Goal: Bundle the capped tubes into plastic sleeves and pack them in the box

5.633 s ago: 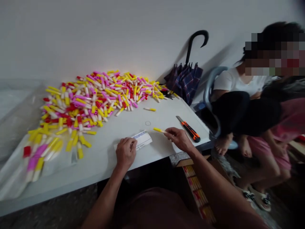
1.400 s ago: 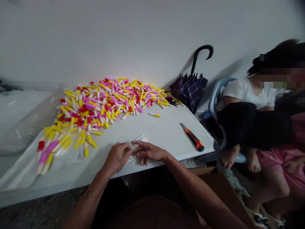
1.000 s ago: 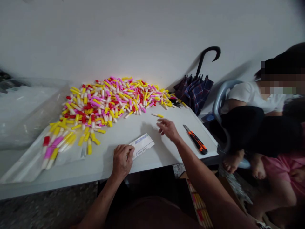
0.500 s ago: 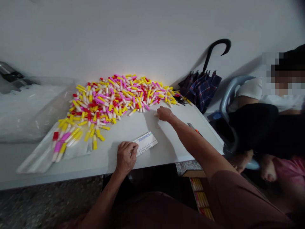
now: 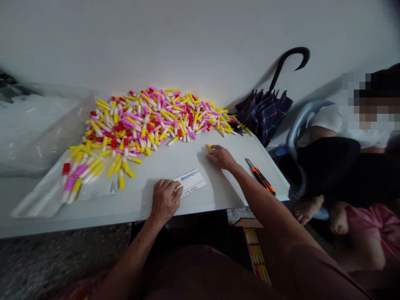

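My left hand (image 5: 166, 201) rests at the table's front edge, its fingers closed on the left end of a small white box (image 5: 192, 182) with blue print. My right hand (image 5: 221, 157) is over the table beyond the box, fingers pinched around a small tube whose yellow end (image 5: 209, 147) sticks out past the fingertips. The rest of that tube is hidden by the hand. Behind both hands lies a big heap of small white tubes (image 5: 146, 118) with yellow, pink and red caps. A thin ring-like loop (image 5: 205, 160) lies by my right fingertips.
An orange-and-black utility knife (image 5: 262, 180) lies right of my right forearm. Clear plastic bags (image 5: 37, 200) are at left, one with tubes on it. A folded plaid umbrella (image 5: 265, 112) leans on the wall. A carton (image 5: 250, 223) of packed tubes stands below. Another person sits at right.
My right hand has drawn back from the heap's edge, and a yellow tube end now shows in its fingers. My left hand stays on the box. The view has shifted slightly.
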A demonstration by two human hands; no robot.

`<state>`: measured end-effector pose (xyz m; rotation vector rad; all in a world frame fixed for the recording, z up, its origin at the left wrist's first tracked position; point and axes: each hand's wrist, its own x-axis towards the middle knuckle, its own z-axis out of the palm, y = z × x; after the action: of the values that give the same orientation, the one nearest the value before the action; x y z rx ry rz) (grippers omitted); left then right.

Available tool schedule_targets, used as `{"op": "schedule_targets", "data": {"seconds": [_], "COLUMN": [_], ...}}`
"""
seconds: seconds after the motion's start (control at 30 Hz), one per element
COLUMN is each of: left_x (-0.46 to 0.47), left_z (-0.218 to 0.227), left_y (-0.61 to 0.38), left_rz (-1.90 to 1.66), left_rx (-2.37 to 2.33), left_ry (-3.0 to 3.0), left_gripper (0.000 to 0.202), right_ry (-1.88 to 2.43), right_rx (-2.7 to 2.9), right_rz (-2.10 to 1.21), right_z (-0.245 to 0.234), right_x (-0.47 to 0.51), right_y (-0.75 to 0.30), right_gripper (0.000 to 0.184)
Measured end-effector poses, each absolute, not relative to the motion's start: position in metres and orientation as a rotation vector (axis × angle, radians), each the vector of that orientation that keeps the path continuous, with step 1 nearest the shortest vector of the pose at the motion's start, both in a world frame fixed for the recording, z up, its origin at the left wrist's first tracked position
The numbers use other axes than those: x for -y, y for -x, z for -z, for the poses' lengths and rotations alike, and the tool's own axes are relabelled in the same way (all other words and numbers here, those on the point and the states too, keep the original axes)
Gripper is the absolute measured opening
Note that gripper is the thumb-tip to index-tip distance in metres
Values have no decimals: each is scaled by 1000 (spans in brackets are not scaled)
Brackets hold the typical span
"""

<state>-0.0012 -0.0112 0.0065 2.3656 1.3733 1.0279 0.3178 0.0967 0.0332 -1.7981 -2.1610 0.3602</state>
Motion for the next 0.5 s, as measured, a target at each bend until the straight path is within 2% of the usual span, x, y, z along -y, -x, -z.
{"op": "schedule_targets", "data": {"seconds": [0.17, 0.33, 0.5], "left_x": [11, 12, 13], "left_z": [-6, -7, -9], "left_y": [0, 1, 0], "left_rz": [-974, -1070, -1112], "left_rx": [-1404, -1383, -1362], "left_ry": [-2388, -2305, -2268], "left_gripper": [19, 23, 24], "right_ry": [2019, 2132, 1881], "right_rx": [1930, 1830, 1951], "right_rz": [-267, -297, -582], "right_z": [-29, -39, -68], "right_x": [-105, -89, -45], "right_y": [-312, -317, -317], "right_gripper": [38, 23, 21]}}
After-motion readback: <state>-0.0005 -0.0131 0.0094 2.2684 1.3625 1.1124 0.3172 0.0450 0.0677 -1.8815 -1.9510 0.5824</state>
